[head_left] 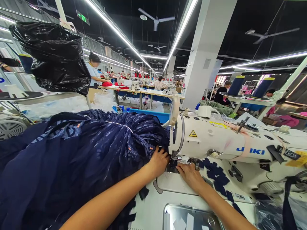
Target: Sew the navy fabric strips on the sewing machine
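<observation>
A large heap of navy fabric (79, 153), gathered and bound with a pale tie, lies left of the white sewing machine (199, 137). My left hand (159, 162) is at the heap's right edge by the needle area, its fingers bent over the fabric and closed on it. Close by on the right, my right hand (190, 175) reaches under the machine head beside the metal presser parts (181, 159). Its thumb and fingers look drawn together; their tips are partly hidden, and what they hold cannot be made out. Dark material lies between both hands.
Small navy fabric pieces (217, 175) lie on the machine bed under the arm. A metal tray (192, 209) with white slips sits at the front edge. Thread cones (236, 86) stand behind right; a black plastic bag (55, 60) hangs left. People work at tables beyond.
</observation>
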The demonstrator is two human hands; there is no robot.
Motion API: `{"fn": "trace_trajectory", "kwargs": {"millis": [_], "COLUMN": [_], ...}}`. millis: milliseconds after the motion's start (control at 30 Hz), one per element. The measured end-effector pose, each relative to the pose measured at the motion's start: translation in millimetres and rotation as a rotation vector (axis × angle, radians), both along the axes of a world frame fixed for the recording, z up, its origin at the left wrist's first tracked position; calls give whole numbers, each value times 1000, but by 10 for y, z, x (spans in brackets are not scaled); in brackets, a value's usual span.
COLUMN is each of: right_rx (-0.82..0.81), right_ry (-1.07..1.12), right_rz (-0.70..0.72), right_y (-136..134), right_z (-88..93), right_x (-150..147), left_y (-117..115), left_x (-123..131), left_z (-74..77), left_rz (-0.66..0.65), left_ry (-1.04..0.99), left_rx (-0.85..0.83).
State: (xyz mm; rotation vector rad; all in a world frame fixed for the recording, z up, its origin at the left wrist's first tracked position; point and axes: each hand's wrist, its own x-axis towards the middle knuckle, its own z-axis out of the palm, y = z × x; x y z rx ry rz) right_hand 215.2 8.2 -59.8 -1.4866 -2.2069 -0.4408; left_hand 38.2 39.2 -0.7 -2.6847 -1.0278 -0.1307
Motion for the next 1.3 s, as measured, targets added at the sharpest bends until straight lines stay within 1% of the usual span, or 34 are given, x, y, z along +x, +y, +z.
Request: {"fn": "trace_trajectory", "kwargs": {"millis": [233,400,500,567,600,667,700,733,767,833,900,967,1033,1100,1133,1167,1200,1233,1267,1300], "right_rx": [133,214,241,264,275,293,299,302,302,282,233,150,8,-227,-376,-483,-553,-607,-625,-606], "right_ry": [-56,-76,-68,-43,-28,-8,-8,-13,-26,-67,-110,-105,9,250,384,510,623,713,774,827], "right_rz": [-6,-59,-44,-7,20,72,92,102,110,116,112,140,252,403,464,489,477,443,402,331], "right_y": [15,10,4,8,13,28,35,37,32,-8,-103,-250,-421,-557,-590,-592,-560,-493,-394,-271], "right_z": [-2,-36,-57,-83,-100,-135,-146,-150,-142,-83,33,183,330,439,475,499,515,527,539,556], "right_x": [-68,-93,-81,-55,-37,3,22,38,50,52,14,-81,-241,-454,-571,-686,-797,-900,-993,-1076], "left_y": [74,96,17,-102,-176,-338,-418,-491,-554,-639,-668,-665,-673,-726,-774,-834,-902,-971,-1034,-1084], "left_x": [46,65,91,73,40,-94,-198,-322,-461,-746,-979,-1113,-1144,-1099,-1059,-1011,-959,-903,-843,-782], "left_z": [-38,-36,-51,-47,-28,63,138,232,338,549,699,742,694,612,574,542,517,494,469,437], "left_rz": [1,2,33,50,33,-51,-91,-92,-55,80,153,138,56,-70,-129,-172,-190,-189,-174,-164], "left_ry": [-7,-8,-3,2,4,1,-5,-13,-29,-66,-64,-46,-14,35,49,38,-6,-80,-181,-287], "left_rx": [-11,-3,13,37,54,85,94,94,114,207,268,295,296,240,183,109,22,-82,-202,-344]}}
